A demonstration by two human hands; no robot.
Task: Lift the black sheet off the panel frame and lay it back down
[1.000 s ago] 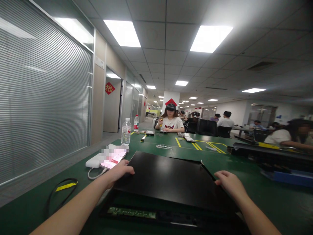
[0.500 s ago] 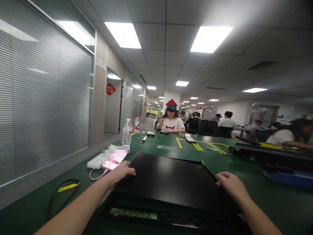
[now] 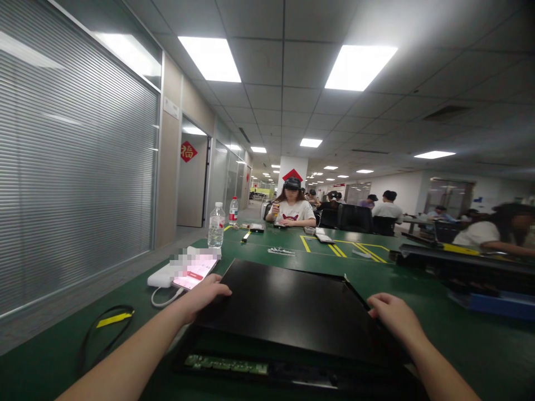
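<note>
A large, flat black screen panel (image 3: 288,306) lies tilted in front of me, over a dark frame on the table. My left hand (image 3: 209,295) is closed on the panel's left edge, thumb on the top face and the other fingers hidden below. At the opposite side, my right hand (image 3: 390,314) pinches the right edge, where a thin dark strip (image 3: 355,292) stands slightly away from the panel. Below the panel's near edge a green circuit board (image 3: 225,365) shows inside the dark frame (image 3: 301,372).
Left of the panel are a lit phone (image 3: 194,273), a white power bank (image 3: 161,277) and a black strap (image 3: 86,340). A water bottle (image 3: 216,225) stands beyond them. Dark panels (image 3: 463,270) and a blue tray (image 3: 501,305) sit at right. A person (image 3: 295,211) sits opposite.
</note>
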